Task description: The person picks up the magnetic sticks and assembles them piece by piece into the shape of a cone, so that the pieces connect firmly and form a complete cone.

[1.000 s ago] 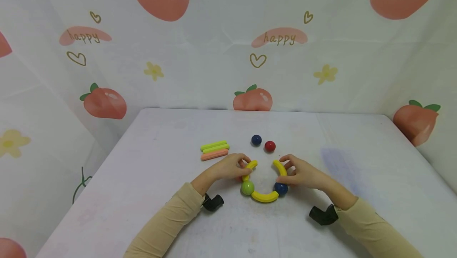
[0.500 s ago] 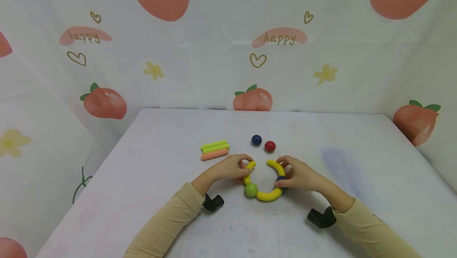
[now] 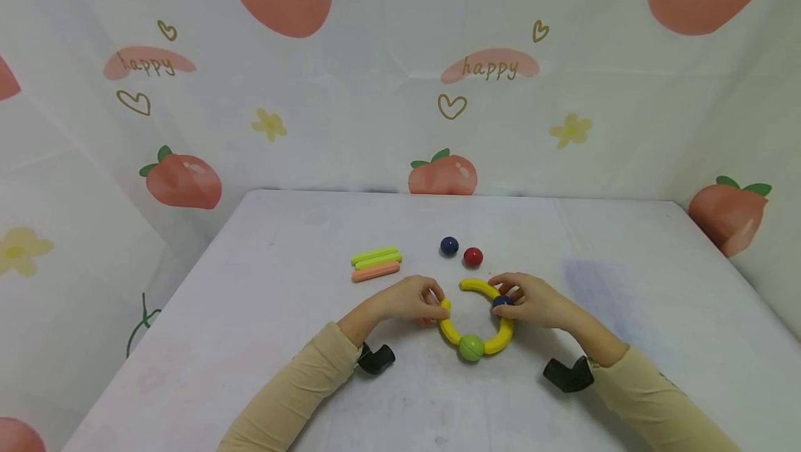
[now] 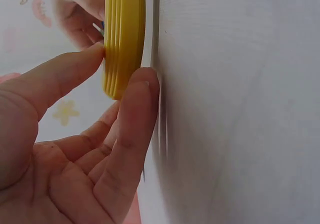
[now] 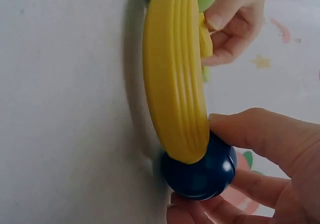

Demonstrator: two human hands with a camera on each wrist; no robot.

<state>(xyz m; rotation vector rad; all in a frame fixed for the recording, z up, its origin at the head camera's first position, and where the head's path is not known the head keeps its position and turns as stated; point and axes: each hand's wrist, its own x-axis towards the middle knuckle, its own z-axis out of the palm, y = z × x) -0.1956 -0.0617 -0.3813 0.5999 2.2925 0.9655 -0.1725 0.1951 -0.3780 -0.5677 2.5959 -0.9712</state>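
An arc of yellow curved sticks joined by balls lies on the white table, with a gap at its upper left in the head view. My left hand [image 3: 416, 299] pinches the free end of the left yellow stick [image 3: 449, 331] between thumb and fingers; that stick [image 4: 124, 34] fills the top of the left wrist view. A green ball [image 3: 471, 348] links it to the lower right yellow stick [image 3: 499, 339]. On the right side my right hand [image 3: 535, 300] grips the dark blue ball [image 5: 200, 176]. From this ball the upper yellow stick [image 3: 477, 286] curves leftward to a free end.
Behind the arc sit a loose dark blue ball [image 3: 449, 246] and a red ball [image 3: 473, 256]. To their left lie two yellow-green sticks [image 3: 375, 255] and an orange stick [image 3: 375, 272] side by side. A printed cloth [image 3: 350, 104] hangs beyond the table.
The arc has turned counterclockwise: the green ball slid right, while the held blue ball and upper stick swung up and left. My left fingers are now at the left stick's very end.
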